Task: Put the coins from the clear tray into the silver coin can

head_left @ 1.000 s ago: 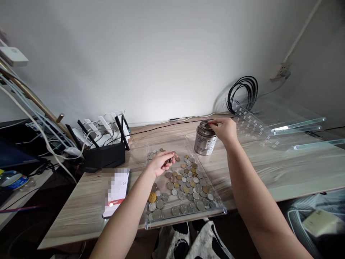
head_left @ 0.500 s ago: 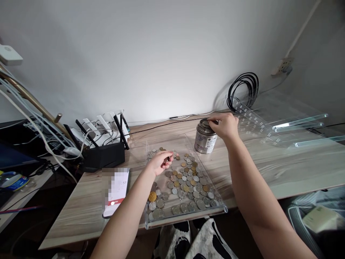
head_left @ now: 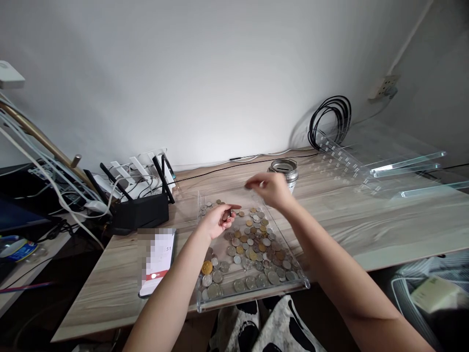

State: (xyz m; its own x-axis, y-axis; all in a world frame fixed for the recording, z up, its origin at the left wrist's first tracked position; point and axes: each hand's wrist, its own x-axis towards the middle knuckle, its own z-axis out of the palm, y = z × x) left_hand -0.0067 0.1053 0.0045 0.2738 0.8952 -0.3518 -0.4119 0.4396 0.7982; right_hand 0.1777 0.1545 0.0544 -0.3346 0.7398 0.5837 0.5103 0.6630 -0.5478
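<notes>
My left hand (head_left: 219, 220) hovers over a clear acrylic tray (head_left: 252, 296), its fingers curled around several coins (head_left: 227, 214), with the thumb stretched to the right. Loose silver and gold-coloured coins (head_left: 252, 254) lie spread across the tray, most of them toward its right and near side. A round metal coin bank (head_left: 284, 165) stands on the desk behind the tray's right edge, a slot showing in its lid. In front of it is my right hand (head_left: 271, 189), apart from the left; its bent fingers are blurred, and whether they hold anything cannot be seen.
A phone (head_left: 158, 261) lies left of the tray. Behind it are a black router (head_left: 141, 212) and white devices with cables. Coiled black cable (head_left: 330, 122) leans on the wall, beside clear acrylic panels (head_left: 399, 168) at the right. A thin cable runs along the desk's back.
My right hand has left the coin bank's lid and swung left and nearer, toward my left hand. The lid slot is now uncovered. My left hand stays put, its thumb now extended.
</notes>
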